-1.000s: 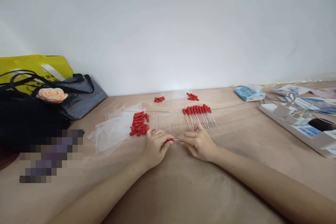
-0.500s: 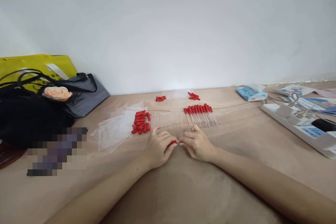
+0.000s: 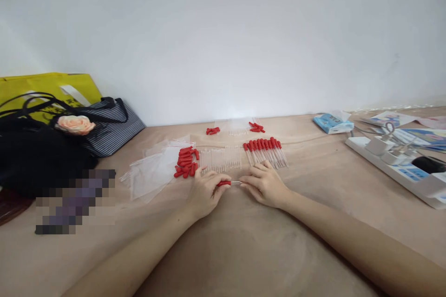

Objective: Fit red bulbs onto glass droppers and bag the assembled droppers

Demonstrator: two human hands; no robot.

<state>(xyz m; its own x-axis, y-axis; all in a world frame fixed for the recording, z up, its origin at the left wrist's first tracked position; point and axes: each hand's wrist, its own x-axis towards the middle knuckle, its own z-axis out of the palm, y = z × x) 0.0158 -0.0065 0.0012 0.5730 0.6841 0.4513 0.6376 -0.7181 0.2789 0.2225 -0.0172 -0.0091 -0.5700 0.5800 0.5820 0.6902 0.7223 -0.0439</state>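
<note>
My left hand (image 3: 207, 191) pinches a red rubber bulb (image 3: 225, 183). A thin clear tube (image 3: 236, 182) sticks out of the bulb toward the right, and my right hand (image 3: 264, 184) grips its other end between thumb and fingers. Beyond my left hand lies a pile of loose red bulbs (image 3: 186, 161). Beside it, bare clear tubes (image 3: 221, 158) lie in a row. Several tubes with red bulbs on their ends (image 3: 265, 148) lie side by side beyond my right hand.
Clear zip bags (image 3: 151, 174) are spread at the left. Farther back are two small red bulb groups (image 3: 213, 131) and more tubes (image 3: 238, 131). A striped bag (image 3: 111, 132) and dark cloth stand left. A tissue pack (image 3: 332, 123) and power strip (image 3: 393, 162) lie right.
My hands have moved slightly apart and a little away from me. More of the red bulb and of the clear tube now shows between them.
</note>
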